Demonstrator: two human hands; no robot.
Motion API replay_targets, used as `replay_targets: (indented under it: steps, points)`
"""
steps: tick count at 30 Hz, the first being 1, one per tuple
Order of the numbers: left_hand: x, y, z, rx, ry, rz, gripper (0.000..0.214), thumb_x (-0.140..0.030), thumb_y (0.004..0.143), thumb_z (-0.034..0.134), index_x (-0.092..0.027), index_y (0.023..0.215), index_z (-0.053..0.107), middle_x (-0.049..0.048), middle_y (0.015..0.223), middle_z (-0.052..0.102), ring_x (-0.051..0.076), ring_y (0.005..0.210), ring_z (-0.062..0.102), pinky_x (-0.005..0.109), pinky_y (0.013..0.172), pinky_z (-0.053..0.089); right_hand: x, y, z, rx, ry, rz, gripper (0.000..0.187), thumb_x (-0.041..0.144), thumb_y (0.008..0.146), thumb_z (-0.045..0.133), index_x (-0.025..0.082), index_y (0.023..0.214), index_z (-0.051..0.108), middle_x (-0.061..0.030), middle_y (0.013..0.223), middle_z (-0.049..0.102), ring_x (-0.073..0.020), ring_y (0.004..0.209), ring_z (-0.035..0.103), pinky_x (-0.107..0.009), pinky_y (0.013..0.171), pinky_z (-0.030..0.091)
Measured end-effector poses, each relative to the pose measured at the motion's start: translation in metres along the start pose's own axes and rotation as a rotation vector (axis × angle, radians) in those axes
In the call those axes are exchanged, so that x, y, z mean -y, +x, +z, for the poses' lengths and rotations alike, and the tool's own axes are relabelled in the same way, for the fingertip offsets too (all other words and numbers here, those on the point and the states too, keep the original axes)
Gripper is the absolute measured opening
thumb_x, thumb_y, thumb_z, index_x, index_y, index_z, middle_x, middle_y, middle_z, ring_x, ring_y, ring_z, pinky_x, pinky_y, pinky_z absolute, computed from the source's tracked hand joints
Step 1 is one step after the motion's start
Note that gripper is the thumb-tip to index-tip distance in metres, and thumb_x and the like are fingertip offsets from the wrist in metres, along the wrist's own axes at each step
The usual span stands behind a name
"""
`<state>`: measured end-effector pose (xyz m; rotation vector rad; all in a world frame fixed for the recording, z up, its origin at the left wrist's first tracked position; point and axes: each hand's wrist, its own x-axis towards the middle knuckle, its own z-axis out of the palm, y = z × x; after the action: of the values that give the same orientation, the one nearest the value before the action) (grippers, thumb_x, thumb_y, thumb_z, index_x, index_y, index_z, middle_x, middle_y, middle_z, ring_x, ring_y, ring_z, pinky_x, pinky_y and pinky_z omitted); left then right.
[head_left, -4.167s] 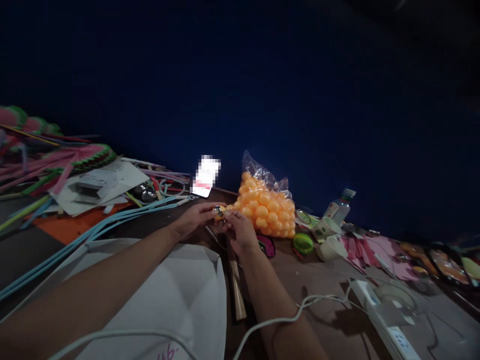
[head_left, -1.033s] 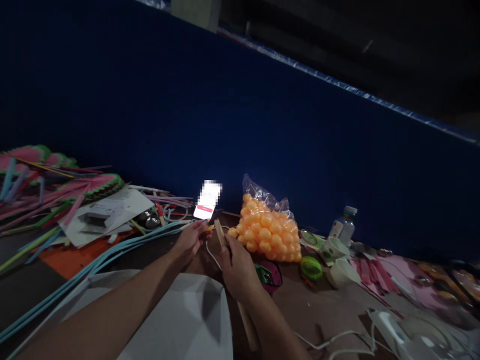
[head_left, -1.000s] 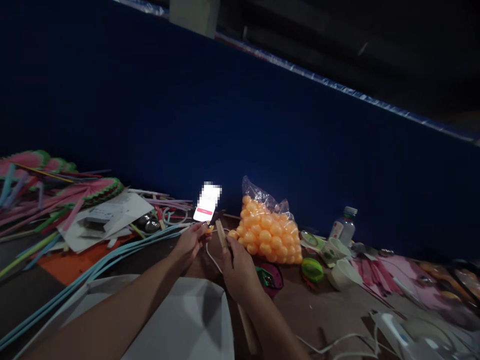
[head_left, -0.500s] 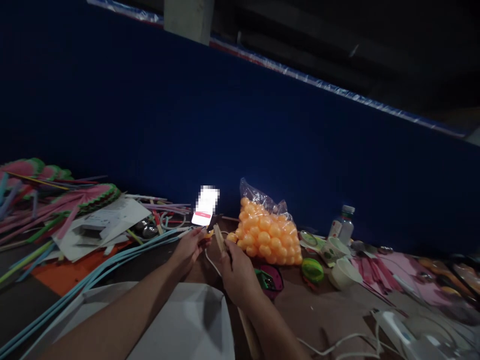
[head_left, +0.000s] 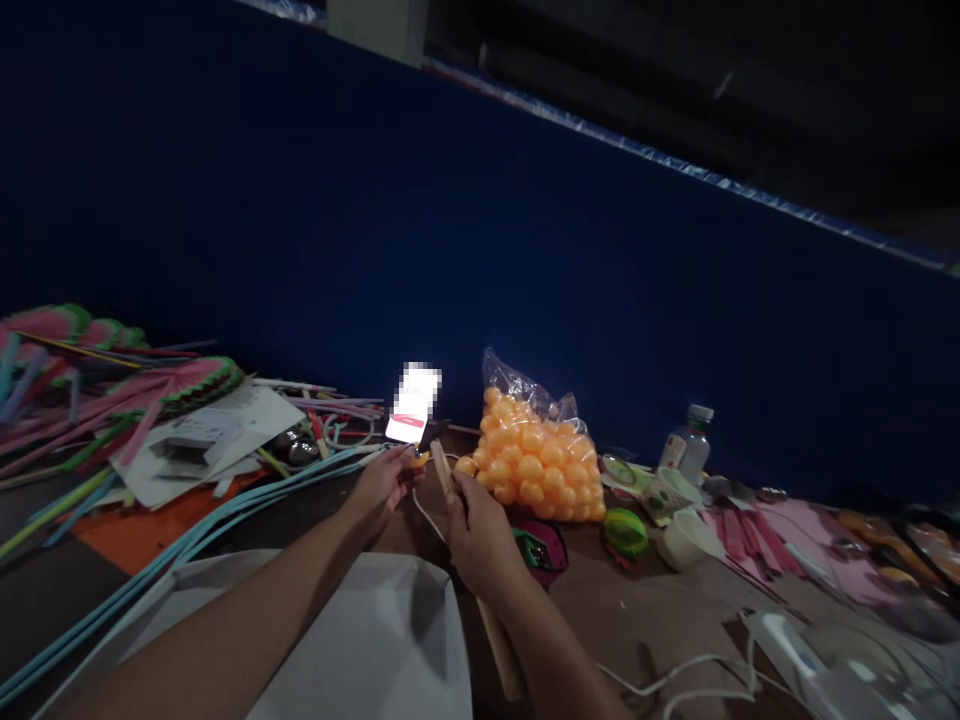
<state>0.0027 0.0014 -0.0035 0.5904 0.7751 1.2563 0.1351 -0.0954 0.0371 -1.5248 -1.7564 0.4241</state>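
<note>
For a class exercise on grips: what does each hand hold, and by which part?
The right hand holds a wooden stick near its far end. The left hand holds a small orange piece; by which part is unclear.

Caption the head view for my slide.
Left hand holds a small orange piece, right hand grips a long tan wooden stick.

Operating remotely, I count two hands (head_left: 480, 532), one wooden stick (head_left: 497, 645), one small orange piece (head_left: 420, 459), one phone (head_left: 414, 403), one bag (head_left: 517, 378) of orange balls (head_left: 530, 467) too many to tally, and, at right, one bottle (head_left: 688, 448) and two cups (head_left: 688, 540).
</note>
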Motion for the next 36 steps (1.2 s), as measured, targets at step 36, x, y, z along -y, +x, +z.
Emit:
replay_targets:
  steps: [36]
  points:
    - [-0.001,0.003,-0.004,0.04,-0.111,0.025,0.011,-0.018,0.076,0.063,-0.011,0.085,0.063,0.0046,0.077,0.065,0.011,0.064,0.061,0.023,0.061,0.05,0.005,-0.004,-0.001,-0.064,-0.021,-0.05,0.036,0.022,0.09,0.04,0.014,0.123,0.052,-0.0125,0.108,0.065,-0.0221,0.097,0.061,-0.036,0.086,0.047]
